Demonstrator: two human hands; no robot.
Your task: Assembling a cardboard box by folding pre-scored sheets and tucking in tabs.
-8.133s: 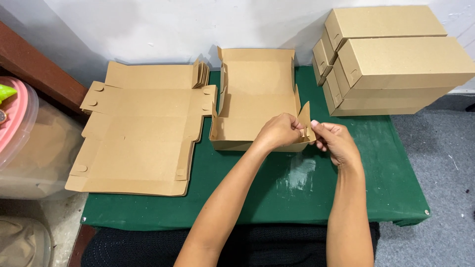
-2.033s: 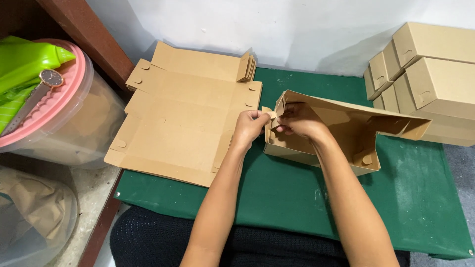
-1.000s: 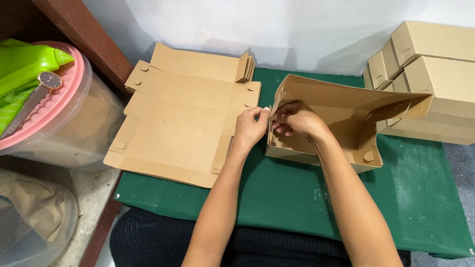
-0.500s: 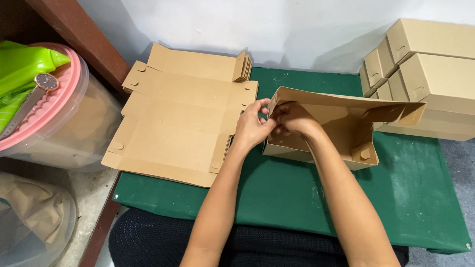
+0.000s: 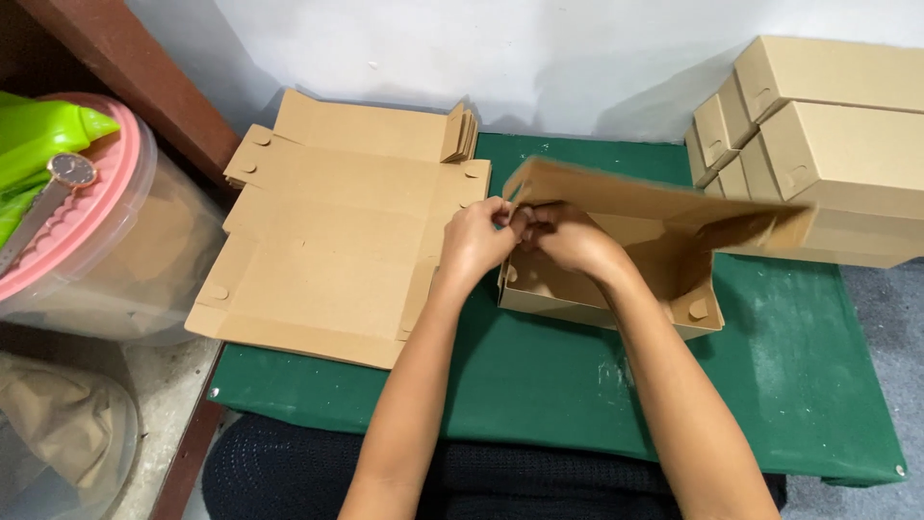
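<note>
Green table (image 5: 539, 385) — one half-folded box (image 5: 616, 289), two hands (image 5: 525, 231) pinching.

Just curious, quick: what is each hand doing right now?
Left hand: fingers closed, pinching the left end of the half-folded cardboard box.
Right hand: fingers closed on the same end.

I sit by a plain white wall (image 5: 539, 58). My low table (image 5: 789, 385) has a green cloth, and the floor (image 5: 881, 318) is grey.
</note>
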